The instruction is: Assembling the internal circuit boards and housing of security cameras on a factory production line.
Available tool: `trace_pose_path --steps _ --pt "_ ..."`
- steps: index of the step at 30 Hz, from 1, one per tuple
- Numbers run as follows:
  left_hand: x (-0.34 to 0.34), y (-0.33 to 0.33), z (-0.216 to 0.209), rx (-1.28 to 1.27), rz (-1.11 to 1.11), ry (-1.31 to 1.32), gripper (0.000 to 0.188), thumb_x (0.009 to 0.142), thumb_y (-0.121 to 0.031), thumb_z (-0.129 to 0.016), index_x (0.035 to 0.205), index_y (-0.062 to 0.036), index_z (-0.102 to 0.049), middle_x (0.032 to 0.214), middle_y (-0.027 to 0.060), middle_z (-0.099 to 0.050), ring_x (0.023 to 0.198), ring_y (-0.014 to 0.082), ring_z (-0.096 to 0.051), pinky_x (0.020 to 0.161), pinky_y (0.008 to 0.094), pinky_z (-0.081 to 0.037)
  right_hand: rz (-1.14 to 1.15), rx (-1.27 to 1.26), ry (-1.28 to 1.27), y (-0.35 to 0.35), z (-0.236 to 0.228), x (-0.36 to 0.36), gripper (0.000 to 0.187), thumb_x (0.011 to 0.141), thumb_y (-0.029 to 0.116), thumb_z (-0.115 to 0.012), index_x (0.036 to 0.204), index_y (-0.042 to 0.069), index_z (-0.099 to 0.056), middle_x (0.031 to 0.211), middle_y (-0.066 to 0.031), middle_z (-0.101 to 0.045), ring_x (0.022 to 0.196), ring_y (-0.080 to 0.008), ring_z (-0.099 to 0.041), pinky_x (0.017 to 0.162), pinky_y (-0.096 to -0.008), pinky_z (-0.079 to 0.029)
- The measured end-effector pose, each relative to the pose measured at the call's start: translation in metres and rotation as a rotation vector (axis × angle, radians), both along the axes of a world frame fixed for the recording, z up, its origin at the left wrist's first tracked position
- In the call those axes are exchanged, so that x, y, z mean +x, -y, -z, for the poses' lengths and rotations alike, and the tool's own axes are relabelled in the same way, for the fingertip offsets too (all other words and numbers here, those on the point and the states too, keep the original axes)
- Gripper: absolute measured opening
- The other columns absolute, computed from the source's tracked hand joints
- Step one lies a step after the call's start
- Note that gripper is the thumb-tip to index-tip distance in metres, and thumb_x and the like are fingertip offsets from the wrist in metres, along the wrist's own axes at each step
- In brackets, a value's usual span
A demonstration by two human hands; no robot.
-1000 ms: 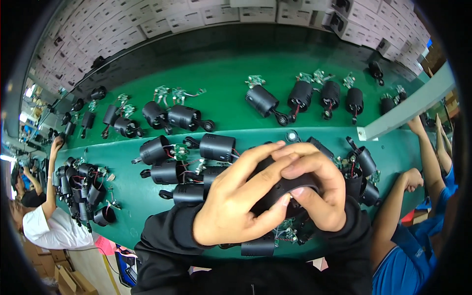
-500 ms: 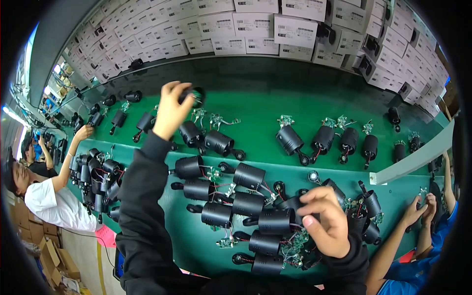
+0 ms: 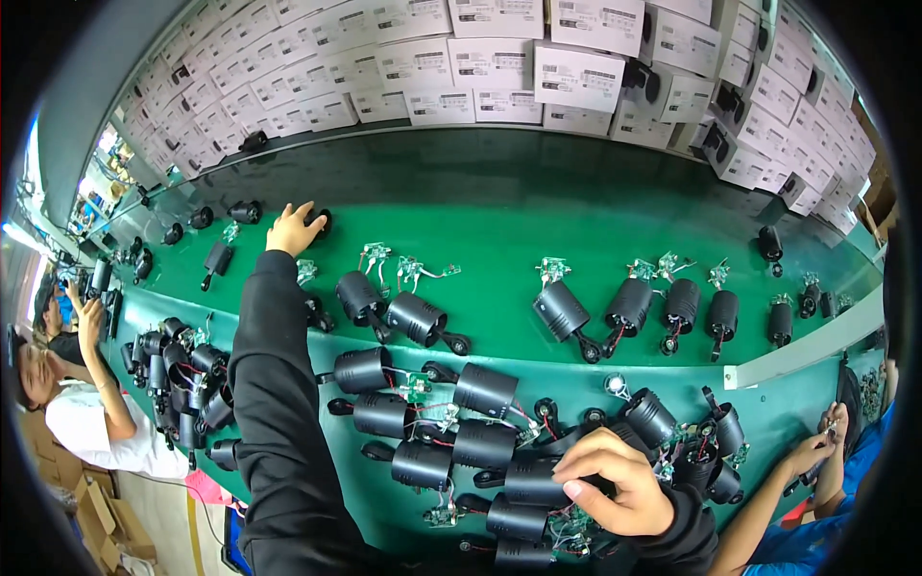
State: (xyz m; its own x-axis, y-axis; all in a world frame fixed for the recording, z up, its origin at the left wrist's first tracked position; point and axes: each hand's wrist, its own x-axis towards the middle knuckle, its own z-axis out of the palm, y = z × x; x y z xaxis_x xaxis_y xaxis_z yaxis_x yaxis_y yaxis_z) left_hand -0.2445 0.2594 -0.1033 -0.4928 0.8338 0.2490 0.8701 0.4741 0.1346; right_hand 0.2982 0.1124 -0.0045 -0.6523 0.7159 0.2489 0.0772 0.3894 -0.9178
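Observation:
My left hand (image 3: 294, 230) reaches out over the far green strip, thumb and fingers on a black cylindrical housing (image 3: 324, 224) that it partly hides. My right hand (image 3: 619, 485) hovers loosely curled above the near pile, thumb a little apart from the fingertips, nothing visible in it. Below its fingers lies a ribbed black housing (image 3: 534, 482). More housings, such as one (image 3: 485, 389) with red wires, lie around it in rows. Green circuit boards (image 3: 415, 387) hang on wires from several of them.
Along the far strip stand several housings (image 3: 562, 307) with boards beside them. White boxes (image 3: 495, 62) are stacked at the back. A grey metal bar (image 3: 807, 336) crosses at the right. Co-workers sit on both sides, one in a white shirt (image 3: 115, 432), another in a blue sleeve (image 3: 797, 538).
My left hand has moved left and lower with the black housing, down toward the far strip. My right hand has dropped slightly, its fingers closer together.

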Motion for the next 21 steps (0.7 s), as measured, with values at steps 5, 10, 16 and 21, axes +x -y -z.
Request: trace_pose_path --steps 5,10,16,21 --pt "0.020 0.055 -0.046 -0.140 -0.068 -0.137 0.053 0.079 -0.045 -0.057 0.115 -0.0062 -0.057 0.107 0.0211 -0.059 0.087 0.0328 -0.062 0.073 0.0395 -0.051 -0.050 -0.042 -0.010 0.031 -0.012 0.000 0.015 0.079 -0.003 -0.060 0.093 0.001 -0.064 0.095 -0.0085 -0.060 0.080 -0.0195 -0.054 0.072 -0.0272 -0.043" --pt "0.064 0.127 -0.063 -0.307 -0.220 -0.161 0.058 0.075 -0.046 -0.061 0.105 0.0038 -0.058 0.090 0.0219 -0.064 0.085 0.0333 -0.063 0.072 0.0394 -0.051 -0.096 -0.056 -0.038 0.070 -0.027 0.005 0.015 0.079 -0.004 -0.060 0.092 0.001 -0.064 0.095 -0.0089 -0.060 0.081 -0.0198 -0.055 0.072 -0.0271 -0.044" --pt "0.017 0.195 -0.024 0.010 -0.127 0.399 0.064 0.066 -0.041 -0.069 0.110 0.0030 -0.054 0.097 0.0215 -0.062 0.086 0.0327 -0.063 0.077 0.0353 -0.050 -0.156 -0.048 -0.042 0.123 -0.047 0.004 0.014 0.078 -0.004 -0.060 0.091 0.001 -0.064 0.094 -0.0096 -0.060 0.081 -0.0198 -0.055 0.073 -0.0271 -0.044" --pt "0.072 0.263 -0.095 0.309 0.002 0.539 0.061 0.070 -0.035 -0.067 0.115 0.0015 -0.052 0.101 0.0164 -0.061 0.083 0.0256 -0.060 0.075 0.0320 -0.048 -0.143 0.001 0.004 0.147 -0.054 -0.004 0.013 0.078 -0.002 -0.059 0.089 0.001 -0.064 0.094 -0.0107 -0.060 0.079 -0.0195 -0.054 0.073 -0.0276 -0.043"
